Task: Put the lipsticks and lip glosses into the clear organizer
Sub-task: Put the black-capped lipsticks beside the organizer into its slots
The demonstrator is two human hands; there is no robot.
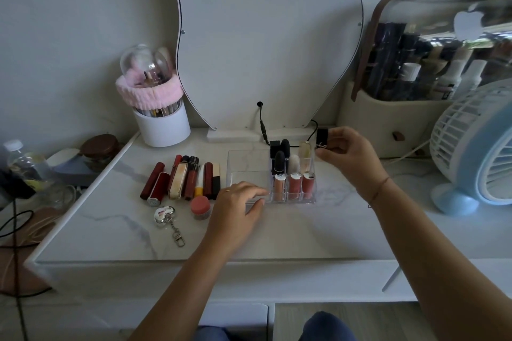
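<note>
Two bare forearms, no sleeves. Left hand [238, 202]: small ring on one finger. Right hand [346, 153]: thin dark cord bracelet [379, 190] at wrist, loose end dangling. Blue trousers [327, 327] on knees at bottom edge.

One wide camera on the person's head looks forward and down from close by, with the table [277, 230] filling the middle of the frame, the wall across the top, and both arms coming up from the bottom edge.

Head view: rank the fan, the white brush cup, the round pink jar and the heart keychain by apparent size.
1. fan
2. white brush cup
3. round pink jar and heart keychain: look alike, not ranked.
</note>
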